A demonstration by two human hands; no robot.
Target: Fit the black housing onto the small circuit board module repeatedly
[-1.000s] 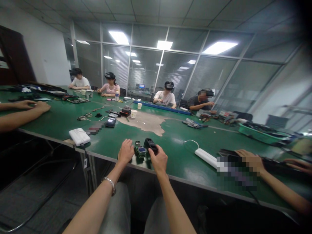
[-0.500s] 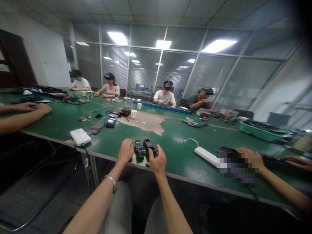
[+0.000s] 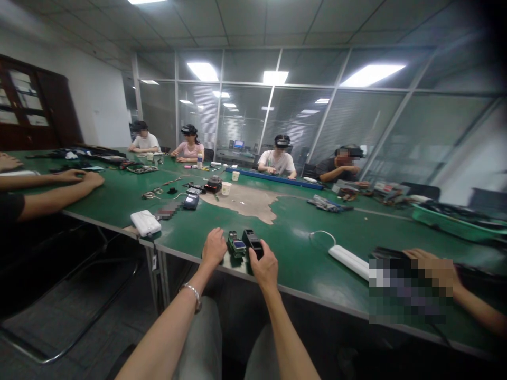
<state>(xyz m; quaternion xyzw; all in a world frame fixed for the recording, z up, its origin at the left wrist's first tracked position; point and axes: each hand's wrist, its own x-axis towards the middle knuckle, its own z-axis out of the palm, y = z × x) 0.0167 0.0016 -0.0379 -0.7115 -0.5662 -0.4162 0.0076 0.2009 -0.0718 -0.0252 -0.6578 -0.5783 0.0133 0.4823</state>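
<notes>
A small green circuit board with a screen [image 3: 238, 246] lies near the table's front edge. Just right of it stands an open black plastic case [image 3: 249, 238]. My right hand [image 3: 265, 266] has its thumb and fingers around the near end of this case. Left of the board, my left hand [image 3: 214, 247] rests on the table with its fingers loosely bent and apart. It appears to hold nothing, and its thumb side is close to the board. The undersides of my left fingers are hidden.
On the green table [image 3: 293, 248] are a white power bank [image 3: 146, 223], a black device [image 3: 190, 201], a paper cup [image 3: 226, 188] and a white power strip [image 3: 349, 262]. A co-worker's hand [image 3: 431, 266] is at the right, another person's arms [image 3: 59, 192] at the left. Several people sit opposite.
The view has turned, so the scene sits further right and slightly lower. My right thumb and fingers have drawn in around the black case. My left hand stays beside the board.
</notes>
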